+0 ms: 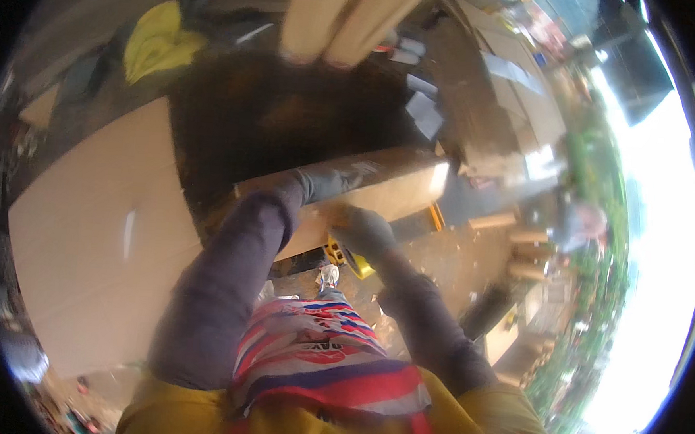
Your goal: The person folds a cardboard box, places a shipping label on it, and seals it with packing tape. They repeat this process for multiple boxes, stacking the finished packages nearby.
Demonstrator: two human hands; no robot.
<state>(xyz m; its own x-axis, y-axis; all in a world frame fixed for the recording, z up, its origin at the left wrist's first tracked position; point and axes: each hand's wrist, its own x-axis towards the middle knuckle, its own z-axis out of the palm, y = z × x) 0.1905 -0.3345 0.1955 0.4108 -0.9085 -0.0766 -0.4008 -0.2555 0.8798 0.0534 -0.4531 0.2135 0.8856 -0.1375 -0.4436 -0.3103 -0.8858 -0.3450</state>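
Observation:
A long tan box-shaped piece [400,195] lies across the dark work surface in front of me; whether it is cardboard or wood I cannot tell. My left hand [334,181], in a grey glove, rests along its upper side, fingers stretched toward the right. Lower down, against the near face, is my right hand [362,231], also gloved, its fingers blurred and partly hidden. Just below that hand a yellow rounded tool [358,264] with dark parts shows; I cannot make out its kind or whether the hand grips it.
A large flat tan sheet [100,234] lies at the left. Two tall tan columns [336,17] stand at the far side, near a yellow cloth [159,42]. White papers [425,113] and a big cardboard box [507,83] are far right. Scraps litter the floor.

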